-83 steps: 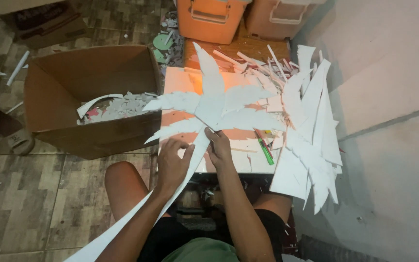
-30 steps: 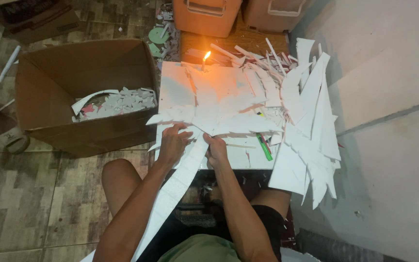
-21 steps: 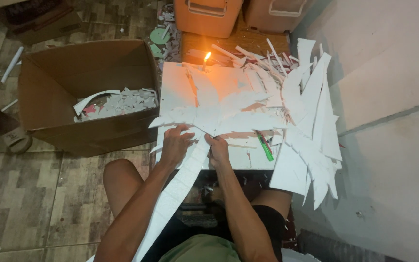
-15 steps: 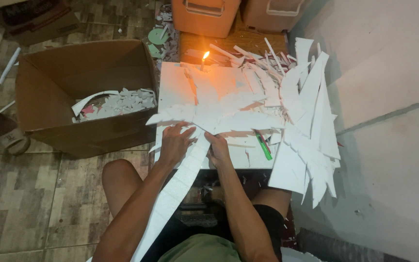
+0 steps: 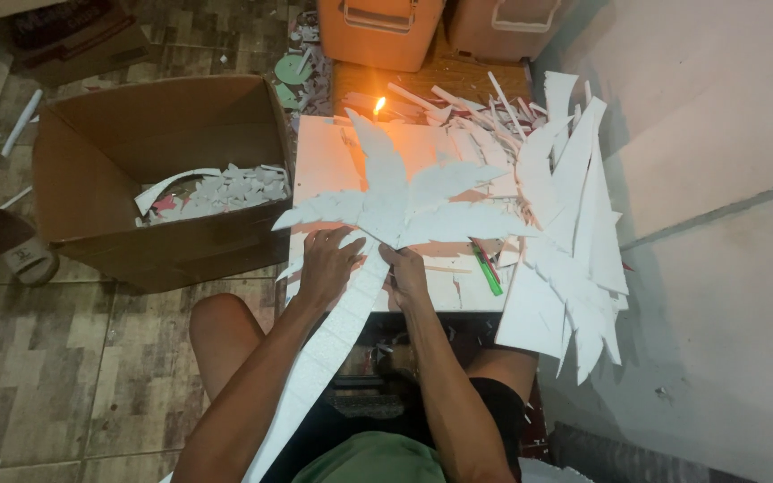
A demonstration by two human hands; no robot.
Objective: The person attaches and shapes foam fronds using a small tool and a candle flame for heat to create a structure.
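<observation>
The scene is dim and warm-toned, lit mostly from above, with a small candle flame [image 5: 378,105] at the far edge of the surface [image 5: 324,161] blown out to a bright glare and tinting the board around it orange. Soft shadows fall under the surface and inside the cardboard box [image 5: 158,179]. Focus is fair at centre, while edges look stretched and slightly smeared.

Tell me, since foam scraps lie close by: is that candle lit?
Lit: a small flame glows at the far edge of the white board.

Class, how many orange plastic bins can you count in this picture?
2: one orange bin at the top centre, the other bin just right of it. Both are cut off by the frame edge.
</observation>
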